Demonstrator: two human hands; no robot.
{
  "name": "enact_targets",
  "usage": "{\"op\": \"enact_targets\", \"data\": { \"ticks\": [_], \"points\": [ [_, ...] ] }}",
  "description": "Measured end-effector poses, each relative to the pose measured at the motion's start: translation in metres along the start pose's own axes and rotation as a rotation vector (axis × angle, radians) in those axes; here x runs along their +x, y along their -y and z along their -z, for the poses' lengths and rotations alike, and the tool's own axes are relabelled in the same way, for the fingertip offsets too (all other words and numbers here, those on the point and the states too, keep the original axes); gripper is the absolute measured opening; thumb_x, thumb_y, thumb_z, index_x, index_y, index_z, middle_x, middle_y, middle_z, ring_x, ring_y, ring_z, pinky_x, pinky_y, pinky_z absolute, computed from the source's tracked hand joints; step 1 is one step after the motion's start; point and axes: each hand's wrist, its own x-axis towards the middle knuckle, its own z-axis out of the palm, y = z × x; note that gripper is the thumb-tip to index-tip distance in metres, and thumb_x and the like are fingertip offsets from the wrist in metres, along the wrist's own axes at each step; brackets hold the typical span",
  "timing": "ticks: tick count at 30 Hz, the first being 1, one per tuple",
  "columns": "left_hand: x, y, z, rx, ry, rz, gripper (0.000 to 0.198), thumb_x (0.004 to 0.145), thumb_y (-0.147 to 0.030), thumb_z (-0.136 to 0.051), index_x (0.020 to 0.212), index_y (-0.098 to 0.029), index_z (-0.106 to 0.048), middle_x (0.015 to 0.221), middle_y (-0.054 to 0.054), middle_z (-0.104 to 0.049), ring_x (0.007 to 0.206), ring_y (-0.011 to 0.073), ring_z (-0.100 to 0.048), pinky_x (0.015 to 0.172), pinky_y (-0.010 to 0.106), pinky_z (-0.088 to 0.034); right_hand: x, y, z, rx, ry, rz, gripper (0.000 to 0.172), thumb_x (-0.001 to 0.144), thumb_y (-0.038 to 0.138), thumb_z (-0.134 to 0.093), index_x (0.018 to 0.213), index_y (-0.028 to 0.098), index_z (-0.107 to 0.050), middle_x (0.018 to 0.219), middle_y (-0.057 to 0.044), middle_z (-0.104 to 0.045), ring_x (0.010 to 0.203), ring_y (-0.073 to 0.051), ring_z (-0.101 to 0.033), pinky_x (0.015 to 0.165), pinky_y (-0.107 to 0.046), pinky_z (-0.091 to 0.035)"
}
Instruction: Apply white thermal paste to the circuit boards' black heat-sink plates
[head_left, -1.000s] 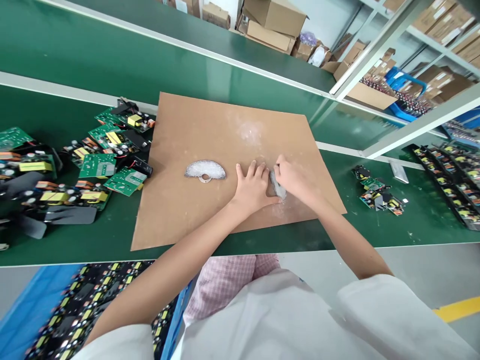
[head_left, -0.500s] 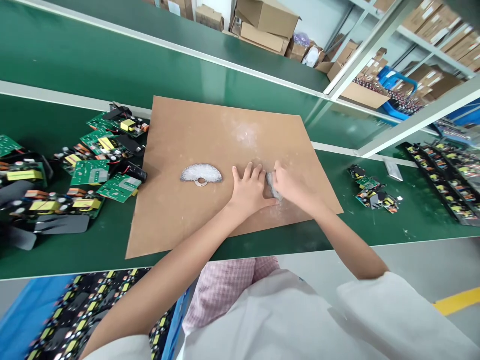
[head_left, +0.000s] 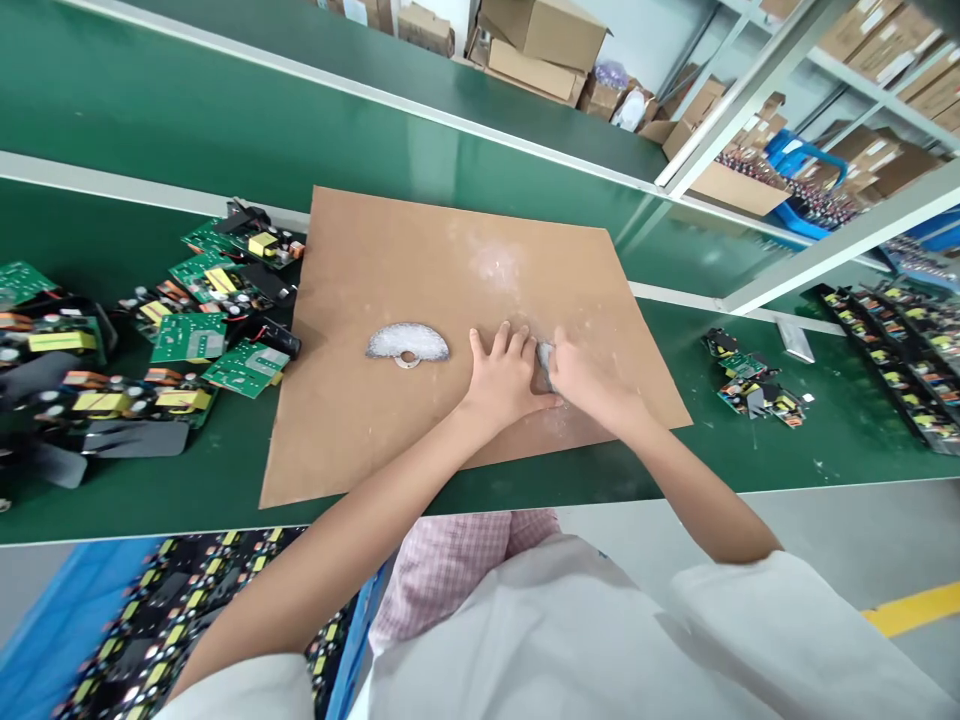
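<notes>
A brown cardboard sheet (head_left: 390, 250) lies on the green bench. My left hand (head_left: 504, 378) rests flat on it, fingers spread and thumb pointing right. Just to its right, my right hand (head_left: 583, 372) is closed, its fingertips pressed down on a small grey, whitish piece (head_left: 544, 354). Most of that piece is hidden under the fingers, so its kind cannot be made out. Left of my hands a grey-white half-disc (head_left: 409, 341) with a small ring at its lower edge lies on the cardboard, touched by neither hand.
Green circuit boards (head_left: 191, 338) are heaped left of the cardboard. A smaller group of boards (head_left: 754, 380) lies on the right, near a silver block (head_left: 795, 341). Black trays of boards (head_left: 892, 360) stand at the far right. White dust (head_left: 496, 265) marks the cardboard.
My right fingers have shifted slightly over the grey piece, and less of it shows now. My left hand stays flat in place. The whole view has moved a little.
</notes>
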Motion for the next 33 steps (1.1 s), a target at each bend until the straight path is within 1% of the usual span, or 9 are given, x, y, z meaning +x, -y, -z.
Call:
{"op": "enact_targets", "data": {
  "ticks": [2,4,9,14,20,24,26,31,33],
  "points": [
    [0.0,0.0,-0.001,-0.005,-0.001,0.006,0.086,0.075,-0.063,-0.062,0.139,-0.01,-0.039,0.147,0.016,-0.036,0.139,0.0377,-0.021,0.108,0.072,-0.008,0.006,0.0,0.0,-0.003,-0.068,-0.014,0.03,0.091,0.014,-0.042,0.119,0.006,-0.049,0.1,-0.017,-0.064,0.094,-0.033,-0.062,0.074,-0.038,-0.048],
    [0.0,0.0,-0.001,-0.007,-0.003,0.01,0.086,0.075,-0.063,-0.062,0.139,-0.01,-0.039,0.147,0.016,-0.036,0.139,0.0381,-0.021,0.108,0.072,-0.008,0.006,-0.001,0.0,-0.001,-0.077,-0.002,0.028,0.091,0.013,-0.042,0.117,0.006,-0.05,0.1,-0.017,-0.064,0.095,-0.032,-0.062,0.075,-0.037,-0.047],
    [0.0,0.0,-0.002,-0.009,-0.008,0.001,0.078,0.077,-0.06,-0.061,0.137,-0.012,-0.043,0.147,0.016,-0.036,0.139,0.0374,-0.023,0.108,0.072,-0.008,-0.005,-0.003,0.0,0.052,0.062,0.018,0.031,0.093,0.014,-0.04,0.121,0.007,-0.049,0.096,-0.017,-0.065,0.09,-0.032,-0.063,0.072,-0.037,-0.047],
    [-0.001,0.0,-0.001,-0.002,0.001,0.015,0.083,0.076,-0.062,-0.061,0.14,-0.013,-0.039,0.148,0.016,-0.035,0.139,0.0368,-0.021,0.109,0.071,-0.009,0.013,0.0,0.001,0.053,-0.069,-0.02,0.03,0.092,0.013,-0.043,0.121,0.005,-0.048,0.105,-0.019,-0.063,0.098,-0.032,-0.061,0.078,-0.038,-0.047],
    [0.0,0.0,0.0,0.009,0.011,0.01,0.079,0.079,-0.06,-0.058,0.138,-0.011,-0.041,0.148,0.015,-0.035,0.139,0.0368,-0.022,0.108,0.072,-0.009,-0.006,-0.005,-0.004,0.04,0.033,0.054,0.029,0.095,0.016,-0.039,0.121,0.007,-0.049,0.094,-0.016,-0.065,0.085,-0.03,-0.064,0.068,-0.035,-0.047],
    [0.0,0.001,0.0,0.025,0.018,0.015,0.084,0.077,-0.064,-0.057,0.14,-0.012,-0.038,0.148,0.015,-0.034,0.14,0.0375,-0.02,0.108,0.072,-0.009,0.015,0.0,-0.001,0.037,-0.054,0.011,0.033,0.093,0.012,-0.041,0.124,0.002,-0.046,0.099,-0.019,-0.064,0.093,-0.032,-0.063,0.073,-0.036,-0.047],
    [0.0,0.001,0.001,0.034,0.027,0.019,0.084,0.078,-0.065,-0.056,0.14,-0.012,-0.037,0.148,0.015,-0.034,0.14,0.037,-0.02,0.108,0.072,-0.01,0.017,0.003,-0.001,0.032,-0.063,0.046,0.031,0.092,0.01,-0.041,0.121,0.003,-0.048,0.097,-0.019,-0.064,0.092,-0.032,-0.063,0.073,-0.035,-0.046],
    [-0.002,0.003,-0.002,0.037,0.007,0.011,0.078,0.08,-0.06,-0.057,0.138,-0.011,-0.039,0.148,0.014,-0.036,0.14,0.034,-0.022,0.109,0.071,-0.01,-0.019,-0.009,-0.005,0.075,0.076,0.104,0.025,0.096,0.016,-0.037,0.118,0.01,-0.048,0.089,-0.013,-0.065,0.08,-0.028,-0.064,0.065,-0.032,-0.044],
    [-0.002,0.004,-0.002,0.015,-0.02,0.018,0.081,0.078,-0.06,-0.06,0.138,-0.011,-0.039,0.148,0.016,-0.035,0.14,0.0341,-0.023,0.109,0.071,-0.011,-0.028,-0.021,-0.002,0.184,0.05,0.105,0.024,0.097,0.018,-0.036,0.116,0.012,-0.048,0.088,-0.011,-0.064,0.078,-0.026,-0.063,0.066,-0.032,-0.043]
  ]
}}
